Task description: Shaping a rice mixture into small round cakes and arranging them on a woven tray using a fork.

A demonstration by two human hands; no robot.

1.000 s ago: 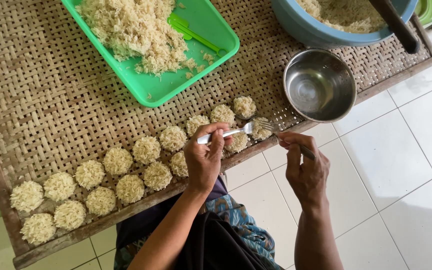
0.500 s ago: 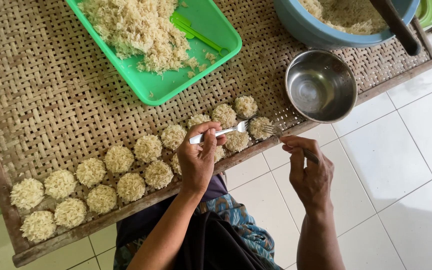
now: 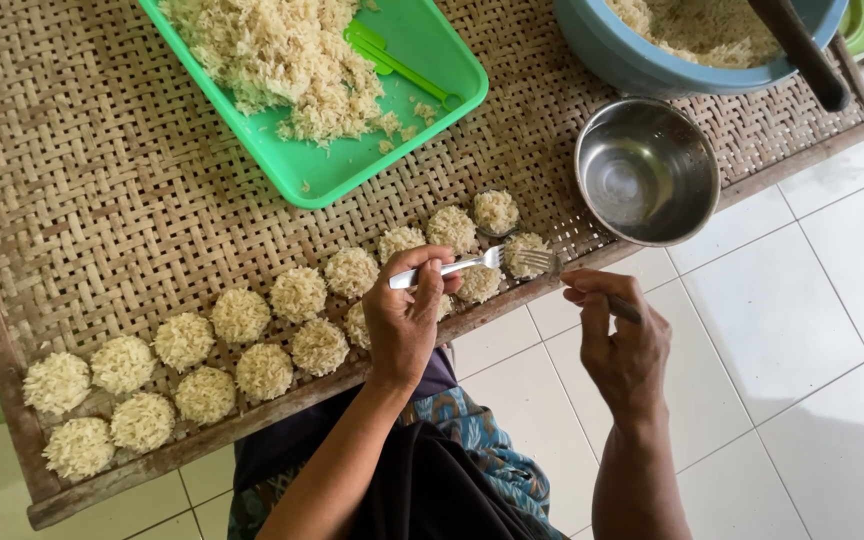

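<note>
Pinched in each hand is a fork: the left hand [image 3: 407,320] holds one [image 3: 449,268] and the right hand [image 3: 624,345] another [image 3: 552,268], tines meeting at a rice mound [image 3: 526,255] near the mat's [image 3: 72,180] front edge. Uneven pressing could crumble it, or nudge it off onto the floor [image 3: 802,330].

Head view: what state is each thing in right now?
Left hand: gripping fork.
Right hand: gripping second fork, tines on a noodle round.
Steel bowl: empty, upright.
Green tray: part filled with loose noodles.
Blue basin: holds noodles.
</note>
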